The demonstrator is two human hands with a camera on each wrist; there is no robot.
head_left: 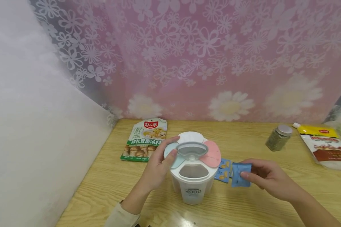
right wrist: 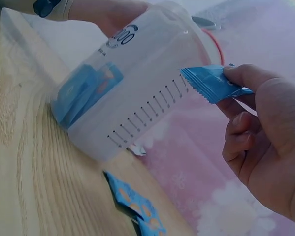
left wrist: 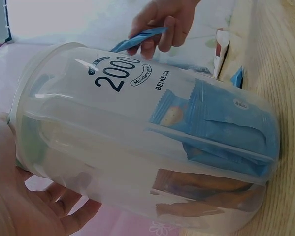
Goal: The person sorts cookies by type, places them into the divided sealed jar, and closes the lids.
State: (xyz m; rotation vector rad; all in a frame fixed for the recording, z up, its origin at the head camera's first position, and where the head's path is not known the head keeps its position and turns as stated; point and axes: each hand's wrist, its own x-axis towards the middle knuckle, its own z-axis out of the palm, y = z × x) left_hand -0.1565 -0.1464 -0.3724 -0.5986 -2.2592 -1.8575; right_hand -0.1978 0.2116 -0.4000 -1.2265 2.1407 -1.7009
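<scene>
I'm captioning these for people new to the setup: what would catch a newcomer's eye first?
Probably the pale container on the table, with its pink, white and pale-blue lid open at the front and the left hand on the lid's left side. Next, the small blue packet pinched in the right hand, right of the container. Behind everything hangs the pink flowered backdrop.

Your head camera's peering forward and down over your left fingers [head_left: 169,158] and right fingers [head_left: 254,179]; left wrist view, close and tilted, faces the tub [left wrist: 137,125] beside your left fingers; right wrist view, tilted too, shares the tub beyond your right fingers.
</scene>
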